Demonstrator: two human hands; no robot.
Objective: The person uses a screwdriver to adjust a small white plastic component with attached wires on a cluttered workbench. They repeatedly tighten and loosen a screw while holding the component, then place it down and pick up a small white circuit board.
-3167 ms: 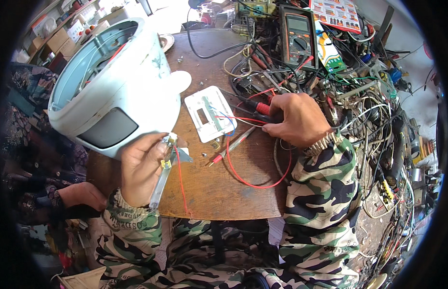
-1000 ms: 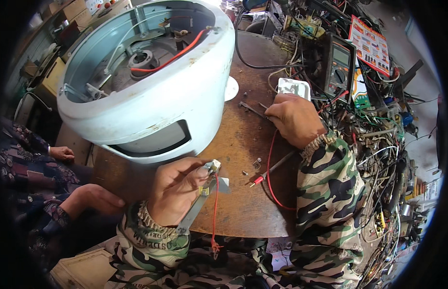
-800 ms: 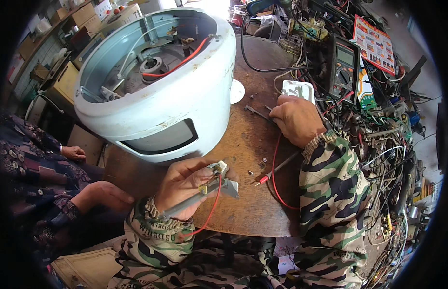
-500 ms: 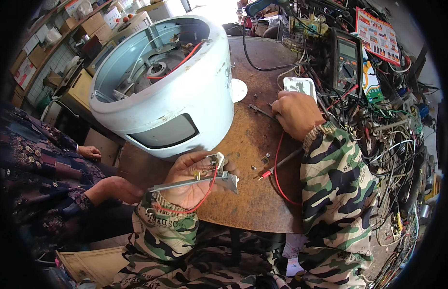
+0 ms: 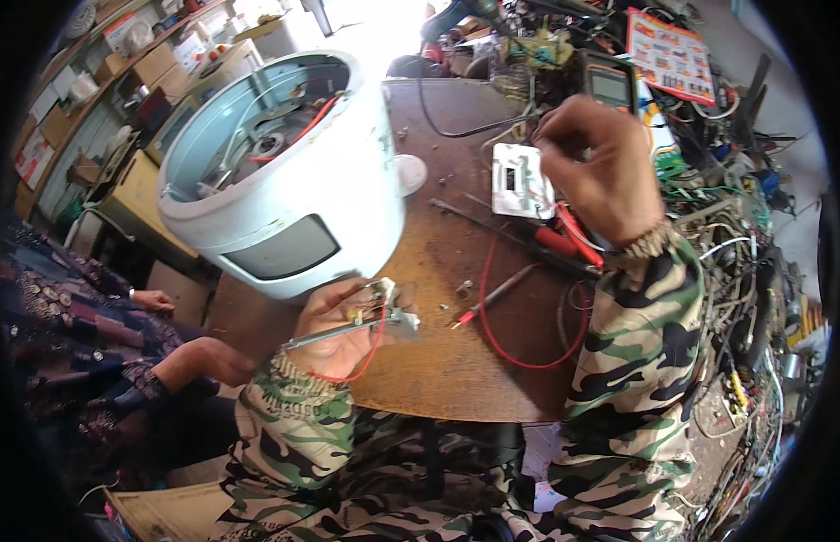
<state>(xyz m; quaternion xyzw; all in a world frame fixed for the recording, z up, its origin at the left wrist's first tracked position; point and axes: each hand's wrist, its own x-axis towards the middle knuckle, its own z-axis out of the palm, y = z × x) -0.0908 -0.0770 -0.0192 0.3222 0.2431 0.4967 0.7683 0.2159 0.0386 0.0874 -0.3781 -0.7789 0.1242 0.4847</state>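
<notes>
Left hand [image 5: 335, 350]: gripped grey metal bracket [image 5: 343, 331] | right hand [image 5: 605, 163]: curled, whether gripping anything was unclear | white cover [image 5: 531, 185]: lay at right hand's 9 o'clock

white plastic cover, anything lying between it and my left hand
Yes: the dark, red-handled tool lies on the table between your left hand and the white plastic cover, closer to the cover.

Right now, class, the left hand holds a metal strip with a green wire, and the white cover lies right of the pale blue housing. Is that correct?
No: the wire is red, not green, as the head view shows. The left hand does hold the metal strip, and the white cover lies right of the housing.
</notes>
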